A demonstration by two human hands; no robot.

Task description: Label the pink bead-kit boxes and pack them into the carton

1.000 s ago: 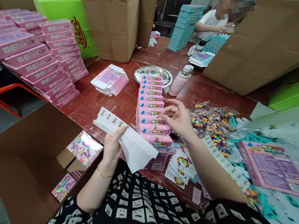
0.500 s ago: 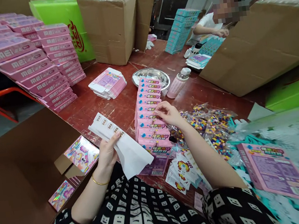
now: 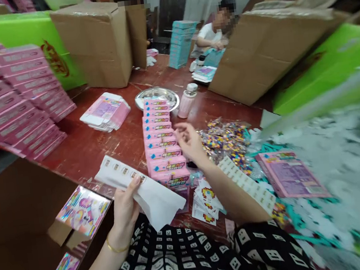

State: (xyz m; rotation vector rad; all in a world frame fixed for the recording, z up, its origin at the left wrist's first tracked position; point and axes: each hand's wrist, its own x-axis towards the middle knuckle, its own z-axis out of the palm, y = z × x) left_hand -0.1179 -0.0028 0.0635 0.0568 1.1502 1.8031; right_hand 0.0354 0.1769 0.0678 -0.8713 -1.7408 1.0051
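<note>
A white sheet of stickers (image 3: 156, 198) with a row of small brown printed ovals along its upper edge is pinched between the thumb and fingers of my left hand (image 3: 126, 201). My right hand (image 3: 191, 144) is beside the right edge of a row of pink boxes (image 3: 165, 154), its fingers bent and drawn together. Whatever its fingertips hold is too small to make out. The boxes stand closely one behind another in front of me. Several printed pattern cards (image 3: 205, 201) lie right of the row, and another sticker sheet (image 3: 247, 183) lies partly behind my right forearm.
Bags of colourful small bricks (image 3: 228, 140) lie at right, near a pink bottle (image 3: 187, 101) and a metal dish (image 3: 174, 96). Flat pink cartons (image 3: 105, 111) and tall box stacks (image 3: 27, 83) stand left. An open cardboard box (image 3: 10, 215) is at lower left. A co-worker (image 3: 209, 36) sits across.
The view has swung to the right. My right hand has moved from the box fronts to the row's right edge. My left hand still holds the sticker sheet.
</note>
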